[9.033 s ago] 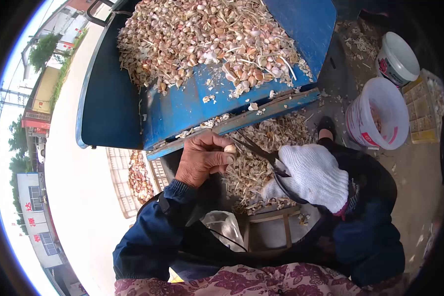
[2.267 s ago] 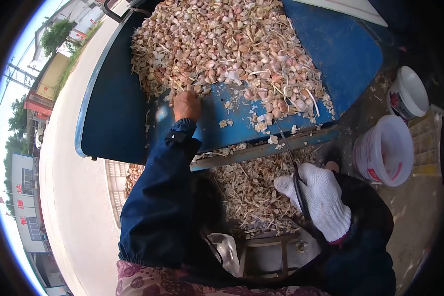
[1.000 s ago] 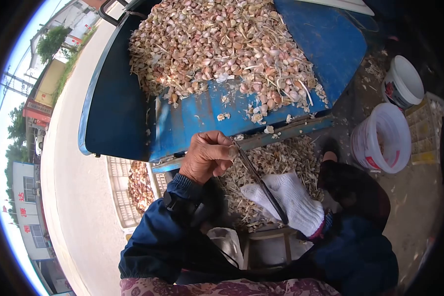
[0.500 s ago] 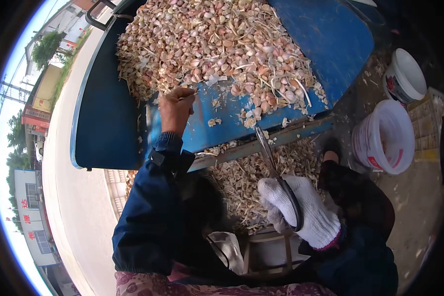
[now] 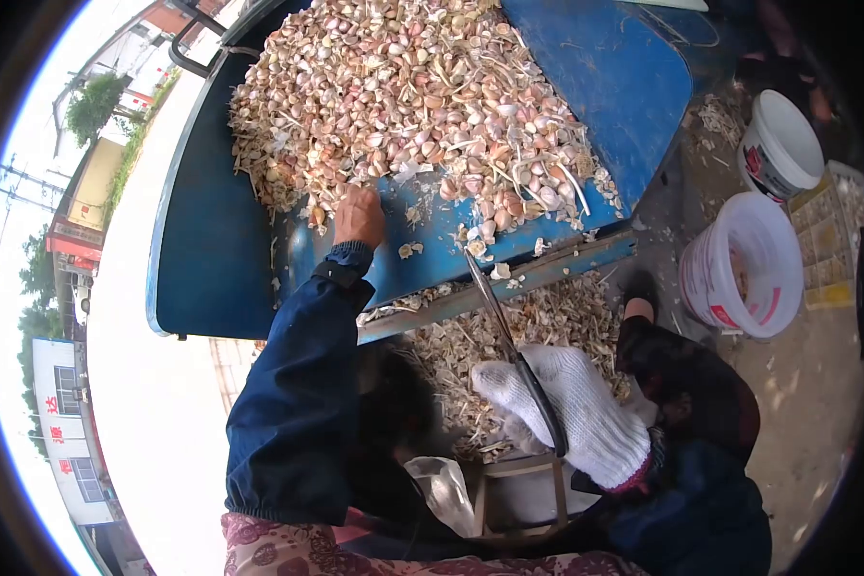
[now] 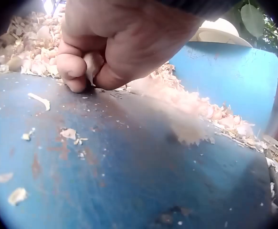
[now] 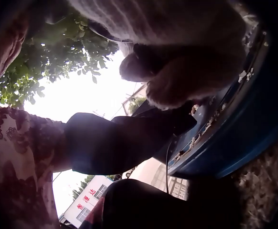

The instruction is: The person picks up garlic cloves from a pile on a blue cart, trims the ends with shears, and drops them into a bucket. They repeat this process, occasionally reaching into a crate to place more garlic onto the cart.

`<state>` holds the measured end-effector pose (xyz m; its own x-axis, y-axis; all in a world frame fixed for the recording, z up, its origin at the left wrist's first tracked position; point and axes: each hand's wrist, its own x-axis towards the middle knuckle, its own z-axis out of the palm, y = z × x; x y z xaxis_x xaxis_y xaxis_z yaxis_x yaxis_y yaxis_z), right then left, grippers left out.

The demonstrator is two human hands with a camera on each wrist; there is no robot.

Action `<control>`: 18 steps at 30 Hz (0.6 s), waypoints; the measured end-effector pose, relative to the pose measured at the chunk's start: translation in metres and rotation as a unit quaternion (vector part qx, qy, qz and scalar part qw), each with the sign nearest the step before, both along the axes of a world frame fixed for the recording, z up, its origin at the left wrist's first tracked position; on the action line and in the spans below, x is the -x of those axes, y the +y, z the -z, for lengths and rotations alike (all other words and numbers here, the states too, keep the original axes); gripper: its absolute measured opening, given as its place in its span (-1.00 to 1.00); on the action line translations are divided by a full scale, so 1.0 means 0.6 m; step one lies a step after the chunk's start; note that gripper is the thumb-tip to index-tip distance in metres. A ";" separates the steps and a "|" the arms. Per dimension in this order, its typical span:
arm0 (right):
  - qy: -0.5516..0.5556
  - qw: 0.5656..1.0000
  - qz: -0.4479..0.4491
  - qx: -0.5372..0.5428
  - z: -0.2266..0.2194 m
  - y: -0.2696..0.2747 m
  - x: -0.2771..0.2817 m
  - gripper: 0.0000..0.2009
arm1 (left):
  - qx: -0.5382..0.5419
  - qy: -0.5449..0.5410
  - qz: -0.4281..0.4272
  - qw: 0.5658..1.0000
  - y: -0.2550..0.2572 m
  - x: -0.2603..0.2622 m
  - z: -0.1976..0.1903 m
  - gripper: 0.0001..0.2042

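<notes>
My bare left hand (image 5: 359,217) is at the front edge of the garlic heap (image 5: 403,86) on the blue metal tray (image 5: 211,240). In the left wrist view its thumb and fingers (image 6: 71,67) pinch a garlic clove (image 6: 93,65) just above the blue surface. My right hand (image 5: 571,408), in a white knitted glove, grips dark-handled scissors (image 5: 497,322), whose blades point up to the tray's front lip. The right wrist view shows the gloved fingers (image 7: 172,86) curled, in shadow.
Below the tray lies a pile of husks and stems (image 5: 470,384), above a wooden frame (image 5: 518,468). Two white buckets (image 5: 696,264) (image 5: 760,158) and a yellow crate (image 5: 826,240) stand at the right. A pale crate (image 5: 228,370) is at lower left, partly covered by the sleeve.
From one second ago, my left hand has moved from near the scissor tips up to the heap and now pinches a clove there. The scissors stay in my right hand, tilted differently.
</notes>
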<state>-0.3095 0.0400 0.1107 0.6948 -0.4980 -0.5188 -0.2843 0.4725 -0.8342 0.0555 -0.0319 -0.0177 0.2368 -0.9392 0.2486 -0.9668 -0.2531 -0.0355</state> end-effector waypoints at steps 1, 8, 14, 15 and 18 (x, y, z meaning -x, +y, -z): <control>-0.012 1.000 -0.005 0.010 0.003 0.001 0.000 -0.48 | 0.002 0.017 -0.006 1.000 0.006 0.000 0.001 -0.85; -0.009 0.997 0.047 -0.060 -0.024 0.002 -0.004 -0.54 | 0.100 0.094 -0.052 0.989 0.030 -0.012 0.013 -0.88; -0.015 0.999 0.019 0.025 -0.026 -0.019 -0.008 -0.53 | 0.115 0.808 -0.128 0.564 0.088 0.022 -0.078 -0.79; 0.003 0.994 -0.014 0.106 -0.016 -0.024 -0.012 -0.57 | 0.105 0.864 -0.105 0.482 0.100 0.035 -0.090 -0.74; 0.047 0.931 -0.048 0.359 0.026 -0.020 -0.023 -0.48 | 0.144 0.898 -0.058 0.410 0.136 0.108 -0.117 -0.75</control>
